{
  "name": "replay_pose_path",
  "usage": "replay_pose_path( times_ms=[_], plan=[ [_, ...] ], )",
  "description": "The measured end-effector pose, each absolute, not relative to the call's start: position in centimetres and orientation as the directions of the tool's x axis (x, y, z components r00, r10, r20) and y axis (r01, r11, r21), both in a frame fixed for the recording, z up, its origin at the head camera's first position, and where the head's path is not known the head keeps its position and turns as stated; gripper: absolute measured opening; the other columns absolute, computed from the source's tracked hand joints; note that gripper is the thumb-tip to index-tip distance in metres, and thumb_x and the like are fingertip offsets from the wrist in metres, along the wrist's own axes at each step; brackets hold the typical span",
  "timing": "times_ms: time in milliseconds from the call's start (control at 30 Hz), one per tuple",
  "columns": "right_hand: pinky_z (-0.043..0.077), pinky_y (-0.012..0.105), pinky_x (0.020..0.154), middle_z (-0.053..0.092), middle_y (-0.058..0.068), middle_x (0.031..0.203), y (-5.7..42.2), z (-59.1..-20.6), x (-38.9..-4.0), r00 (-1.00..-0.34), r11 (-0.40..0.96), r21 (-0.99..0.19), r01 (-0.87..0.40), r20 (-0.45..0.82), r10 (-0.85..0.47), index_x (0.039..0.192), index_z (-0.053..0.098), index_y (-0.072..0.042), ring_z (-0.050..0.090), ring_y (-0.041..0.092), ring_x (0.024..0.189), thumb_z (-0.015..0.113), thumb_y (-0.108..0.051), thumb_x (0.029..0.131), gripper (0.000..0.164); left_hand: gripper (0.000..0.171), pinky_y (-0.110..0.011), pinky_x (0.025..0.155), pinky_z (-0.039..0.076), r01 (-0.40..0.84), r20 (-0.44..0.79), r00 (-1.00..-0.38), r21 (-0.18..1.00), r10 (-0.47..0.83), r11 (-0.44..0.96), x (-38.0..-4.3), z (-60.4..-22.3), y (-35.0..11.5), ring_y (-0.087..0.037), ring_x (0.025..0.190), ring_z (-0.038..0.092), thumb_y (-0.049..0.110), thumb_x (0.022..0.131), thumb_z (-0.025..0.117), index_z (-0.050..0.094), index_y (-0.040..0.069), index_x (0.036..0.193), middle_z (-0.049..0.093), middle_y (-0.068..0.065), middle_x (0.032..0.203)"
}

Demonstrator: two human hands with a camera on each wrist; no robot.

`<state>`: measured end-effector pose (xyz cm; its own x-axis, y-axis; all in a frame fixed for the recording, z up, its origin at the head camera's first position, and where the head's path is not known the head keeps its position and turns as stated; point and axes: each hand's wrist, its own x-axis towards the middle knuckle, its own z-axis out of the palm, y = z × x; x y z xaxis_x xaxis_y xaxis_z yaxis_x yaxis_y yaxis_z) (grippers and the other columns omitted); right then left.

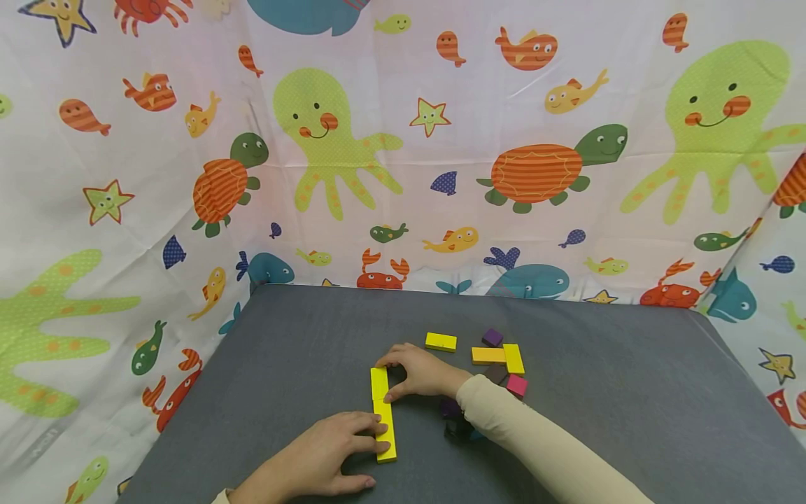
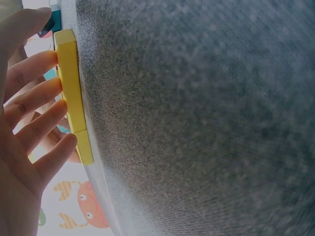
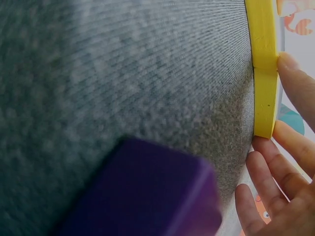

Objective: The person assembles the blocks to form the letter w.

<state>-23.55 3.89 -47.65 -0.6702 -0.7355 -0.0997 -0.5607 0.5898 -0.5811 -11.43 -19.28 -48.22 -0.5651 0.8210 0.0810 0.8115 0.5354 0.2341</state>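
Observation:
Two yellow blocks lie end to end in a line on the grey cloth. My right hand (image 1: pixel 425 371) holds the far yellow block (image 1: pixel 379 383), its index finger at the far end and its thumb by the joint between the blocks. The fingertips of my left hand (image 1: pixel 334 448) rest on the near yellow block (image 1: pixel 385 441), fingers fairly straight and thumb apart from it. In the left wrist view the near yellow block (image 2: pixel 72 83) runs along those fingertips. The right wrist view shows the far yellow block (image 3: pixel 265 101) between thumb and index finger.
Right of the line lie a yellow block (image 1: pixel 441 341), a purple block (image 1: pixel 492 338), an orange-yellow block (image 1: pixel 488 355) touching another yellow block (image 1: pixel 513 358), and a pink-red block (image 1: pixel 517 386). Several dark blocks are partly hidden under my right forearm. A patterned curtain (image 1: pixel 403 245) borders the table.

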Motion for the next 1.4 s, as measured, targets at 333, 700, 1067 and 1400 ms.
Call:
replay_pose_path(
  times_ms=[333,700,1067,1400],
  plan=[
    [0.047,0.038,0.109,0.061,-0.004,0.131,4.0,-47.5,-23.6,-0.671,0.588,-0.592,-0.551,-0.105,-0.734,0.136,0.060,-0.023,0.053,0.016,0.120,0.078,-0.041,0.083,0.059,0.044,-0.040,0.102,0.054,0.813,0.090,-0.563,0.234,0.821,0.533,-11.5,-48.3,-19.2,-0.014,0.128,0.057,0.056,0.093,0.058,0.061,0.035,0.132,0.059,0.008,0.138],
    [0.051,0.041,0.105,0.061,0.002,0.131,5.7,-46.4,-23.8,-0.676,0.542,-0.673,-0.503,-0.085,-0.732,0.137,0.058,-0.018,0.057,0.021,0.117,0.078,-0.036,0.083,0.061,0.044,-0.040,0.102,0.054,0.802,0.074,-0.575,0.248,0.815,0.543,-11.6,-48.2,-19.1,-0.014,0.127,0.057,0.057,0.094,0.057,0.061,0.036,0.132,0.058,0.009,0.138],
    [0.048,0.054,0.107,0.064,0.009,0.127,11.1,-44.6,-23.0,-0.755,0.544,-0.709,-0.449,-0.024,-0.655,0.133,0.061,-0.016,0.059,0.031,0.120,0.079,-0.031,0.083,0.055,0.042,-0.039,0.102,0.053,0.806,0.063,-0.567,0.249,0.822,0.537,-11.6,-48.2,-18.9,-0.013,0.126,0.058,0.056,0.094,0.056,0.062,0.036,0.131,0.059,0.009,0.137],
    [0.053,0.052,0.100,0.067,0.005,0.122,17.0,-45.1,-21.7,-0.816,0.600,-0.651,-0.466,0.054,-0.576,0.127,0.066,-0.017,0.062,0.029,0.113,0.076,-0.029,0.086,0.044,0.042,-0.038,0.102,0.054,0.803,0.054,-0.570,0.250,0.820,0.542,-11.4,-48.1,-19.2,-0.013,0.125,0.058,0.056,0.095,0.056,0.062,0.036,0.130,0.059,0.008,0.137]
  ],
)
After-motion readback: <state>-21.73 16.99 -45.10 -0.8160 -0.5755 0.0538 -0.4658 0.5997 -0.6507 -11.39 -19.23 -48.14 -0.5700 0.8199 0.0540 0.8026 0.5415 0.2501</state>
